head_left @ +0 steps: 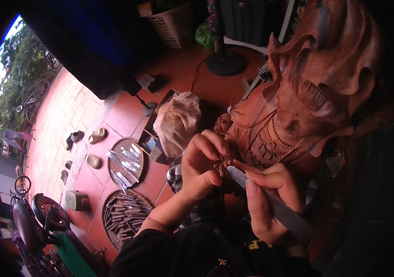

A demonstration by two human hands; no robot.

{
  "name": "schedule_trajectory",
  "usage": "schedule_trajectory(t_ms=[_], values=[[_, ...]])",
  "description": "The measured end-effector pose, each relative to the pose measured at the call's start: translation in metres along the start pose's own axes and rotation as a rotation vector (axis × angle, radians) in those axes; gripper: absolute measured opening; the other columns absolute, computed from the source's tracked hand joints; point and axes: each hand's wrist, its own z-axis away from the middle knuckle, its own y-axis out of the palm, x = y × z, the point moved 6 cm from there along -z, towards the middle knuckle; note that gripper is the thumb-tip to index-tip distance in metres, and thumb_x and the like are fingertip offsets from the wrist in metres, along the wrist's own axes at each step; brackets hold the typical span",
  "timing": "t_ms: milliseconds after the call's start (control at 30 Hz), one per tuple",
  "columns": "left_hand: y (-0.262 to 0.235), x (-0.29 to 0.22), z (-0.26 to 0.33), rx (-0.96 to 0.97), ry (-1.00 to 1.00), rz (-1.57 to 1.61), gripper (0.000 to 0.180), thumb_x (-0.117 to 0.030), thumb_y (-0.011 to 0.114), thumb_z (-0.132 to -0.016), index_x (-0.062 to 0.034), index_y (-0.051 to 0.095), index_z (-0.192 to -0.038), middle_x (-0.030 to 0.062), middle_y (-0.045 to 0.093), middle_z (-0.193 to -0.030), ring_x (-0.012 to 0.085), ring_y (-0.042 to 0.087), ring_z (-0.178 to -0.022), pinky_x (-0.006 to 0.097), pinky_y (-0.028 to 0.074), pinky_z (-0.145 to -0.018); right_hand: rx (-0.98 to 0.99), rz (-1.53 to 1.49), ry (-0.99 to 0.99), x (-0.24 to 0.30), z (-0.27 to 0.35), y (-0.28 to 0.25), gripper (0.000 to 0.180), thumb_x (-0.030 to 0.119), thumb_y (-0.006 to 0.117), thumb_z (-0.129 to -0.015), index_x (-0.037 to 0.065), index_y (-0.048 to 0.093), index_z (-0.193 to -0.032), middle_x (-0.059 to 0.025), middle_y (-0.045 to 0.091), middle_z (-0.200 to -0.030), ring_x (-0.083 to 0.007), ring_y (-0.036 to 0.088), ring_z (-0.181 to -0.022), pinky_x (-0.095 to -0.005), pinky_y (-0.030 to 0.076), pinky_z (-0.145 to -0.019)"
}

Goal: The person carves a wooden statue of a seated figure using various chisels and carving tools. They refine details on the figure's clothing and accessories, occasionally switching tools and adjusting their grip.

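— Where does the carving sit from your hands?

— The wooden carving (307,92) rises up and to the right of both of them, a tall reddish-brown figure with flowing ridged folds and a beaded pattern low on its front. The spot you are working is its small knobby detail (222,167) at the lower left edge — right between your fingertips.

— And the tool?

— Your right hand (270,203) is clenched around a long flat metal chisel (275,207). Its long axis runs from lower right, by your wrist, up and to the left, so the pale tip (234,173) lands on that knobby detail. Your left hand (201,166) is curled over from the left, fingers pinching or steadying the same detail; I cannot tell whether it truly grips it or only braces against it.

— Which hand is nearer the wood?

— Both touch at the same point, but your left is the one on the carving itself; your right reaches it only through the blade.

— Anything else close by?

— Down on the red tiled floor (127,115) to your left, two round woven trays (125,161) hold more chisels, well apart from your hands, with a cloth bundle (176,120) just beyond your left fingers.
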Motion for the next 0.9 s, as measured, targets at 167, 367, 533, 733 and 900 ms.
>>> schedule_trajectory(t_ms=[167,367,533,733,900], values=[[-0.004,0.004,0.003,-0.056,0.028,-0.028,0.037,-0.027,0.083,-0.084,-0.0086,0.052,-0.095,0.0060,0.051,-0.099,0.0154,0.052,-0.087,0.029,0.044,-0.079,-0.019,0.099,-0.029,0.006,-0.005,0.006,0.013,-0.004,0.065,-0.089,-0.006,0.060,-0.100,-0.0198,0.067,-0.095,-0.0272,0.072,-0.087,-0.0302,0.056,-0.075],[-0.001,0.001,0.001,-0.088,0.051,0.005,0.030,-0.021,0.083,-0.083,-0.0103,0.055,-0.090,0.0036,0.052,-0.096,0.0144,0.050,-0.085,0.028,0.043,-0.076,-0.005,0.178,-0.025,0.014,-0.003,0.014,0.006,-0.005,0.057,-0.094,-0.008,0.056,-0.100,-0.0167,0.063,-0.087,-0.0324,0.070,-0.106,-0.0294,0.054,-0.082],[0.002,0.000,0.000,-0.102,0.022,0.036,0.028,-0.020,0.083,-0.083,-0.0107,0.057,-0.089,0.0027,0.052,-0.094,0.0143,0.050,-0.085,0.028,0.042,-0.076,0.018,0.127,-0.098,0.016,-0.003,0.007,0.006,-0.005,0.057,-0.095,-0.007,0.055,-0.101,-0.0174,0.063,-0.088,-0.0321,0.070,-0.107,-0.0321,0.054,-0.085],[-0.001,0.001,0.001,-0.103,0.019,0.037,0.029,-0.021,0.083,-0.082,-0.0111,0.057,-0.087,0.0023,0.052,-0.093,0.0142,0.049,-0.083,0.026,0.039,-0.073,0.011,0.049,-0.011,0.007,0.002,0.012,0.008,-0.006,0.056,-0.096,-0.006,0.053,-0.104,-0.0173,0.061,-0.094,-0.0319,0.067,-0.111,-0.0364,0.052,-0.094],[-0.002,0.002,0.002,-0.117,0.007,0.032,0.031,-0.023,0.084,-0.082,-0.0116,0.056,-0.087,0.0018,0.052,-0.093,0.0141,0.048,-0.083,0.026,0.038,-0.073,-0.135,0.054,-0.077,0.000,-0.002,0.010,0.010,0.000,0.071,-0.087,-0.003,0.064,-0.093,-0.0220,0.072,-0.094,-0.0285,0.074,-0.093,-0.0313,0.058,-0.075]])
